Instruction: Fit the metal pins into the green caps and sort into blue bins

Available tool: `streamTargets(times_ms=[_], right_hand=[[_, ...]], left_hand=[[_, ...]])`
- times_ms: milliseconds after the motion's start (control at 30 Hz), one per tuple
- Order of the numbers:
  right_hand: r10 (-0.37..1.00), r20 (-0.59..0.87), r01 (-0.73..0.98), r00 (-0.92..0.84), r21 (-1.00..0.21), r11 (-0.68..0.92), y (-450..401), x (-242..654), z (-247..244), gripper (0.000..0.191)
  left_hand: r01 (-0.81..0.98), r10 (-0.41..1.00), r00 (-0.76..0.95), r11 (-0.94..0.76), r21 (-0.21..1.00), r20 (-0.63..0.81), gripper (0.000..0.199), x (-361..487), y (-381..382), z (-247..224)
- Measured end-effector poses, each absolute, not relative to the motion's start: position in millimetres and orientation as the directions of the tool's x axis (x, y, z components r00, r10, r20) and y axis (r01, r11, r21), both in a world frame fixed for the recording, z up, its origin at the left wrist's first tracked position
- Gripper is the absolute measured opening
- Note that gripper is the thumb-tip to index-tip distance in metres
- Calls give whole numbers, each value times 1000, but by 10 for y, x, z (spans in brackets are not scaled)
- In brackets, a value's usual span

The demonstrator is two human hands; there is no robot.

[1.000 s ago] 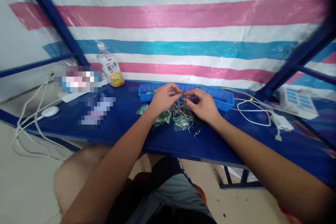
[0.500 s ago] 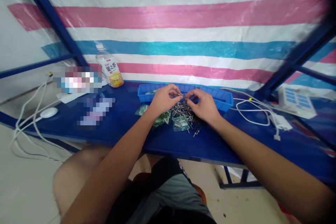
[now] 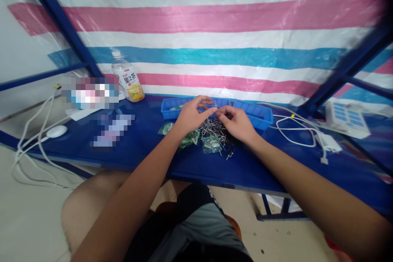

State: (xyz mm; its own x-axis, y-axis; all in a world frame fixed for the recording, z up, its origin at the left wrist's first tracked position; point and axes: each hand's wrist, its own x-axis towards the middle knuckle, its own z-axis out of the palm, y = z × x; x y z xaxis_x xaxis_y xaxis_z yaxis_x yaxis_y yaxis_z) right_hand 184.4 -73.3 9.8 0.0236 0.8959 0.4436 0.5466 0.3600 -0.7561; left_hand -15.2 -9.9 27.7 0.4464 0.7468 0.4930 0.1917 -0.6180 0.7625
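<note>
My left hand [image 3: 194, 115] is curled above a heap of thin metal blind rivets [image 3: 212, 130], its thumb reaching across to my right fingertips. My right hand [image 3: 236, 122] is closed in a pinch there. One small blind rivet [image 3: 215, 104] sticks up where the fingertips of both hands meet. Below my left hand lie green-tinted clear plastic bags [image 3: 189, 140] with small parts in them. A small clear bag [image 3: 211, 145] with pale pieces rests at the front of the heap. Behind my hands stands a blue divided plastic bin [image 3: 172, 114], partly hidden.
Another blue bin [image 3: 257, 116] stands behind my right hand. A drink bottle [image 3: 129, 78] and a white mouse [image 3: 57, 132] are on the left. White cables [image 3: 296, 129] and a power strip [image 3: 346, 119] lie right. A few loose rivets [image 3: 230, 154] sit near the front.
My left fingers have lifted and spread slightly, and its thumb has straightened toward the right hand. The rivet at the fingertips now points upward. The heap and bags look the same.
</note>
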Motion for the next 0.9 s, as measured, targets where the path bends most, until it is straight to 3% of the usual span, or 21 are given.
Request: streamTargets(times_ms=[133, 267, 367, 533, 900], right_hand=[[921, 366, 381, 134, -877, 293, -679, 1893, 88, 28], [936, 294, 295, 195, -927, 230, -658, 1916, 100, 32], [947, 236, 261, 218, -949, 176, -661, 1923, 117, 42], [946, 264, 260, 189, -942, 212, -688, 1912, 142, 48], [939, 311, 302, 146, -918, 257, -689, 1895, 120, 49]], left_hand=[[308, 680, 580, -693, 651, 449, 18, -164, -129, 283], [299, 514, 743, -828, 475, 428, 24, -176, -148, 246], [289, 454, 797, -866, 408, 399, 33, -183, -132, 205], [333, 482, 804, -851, 406, 348, 34, -196, -59, 139], [316, 536, 751, -804, 504, 385, 31, -208, -15, 122]])
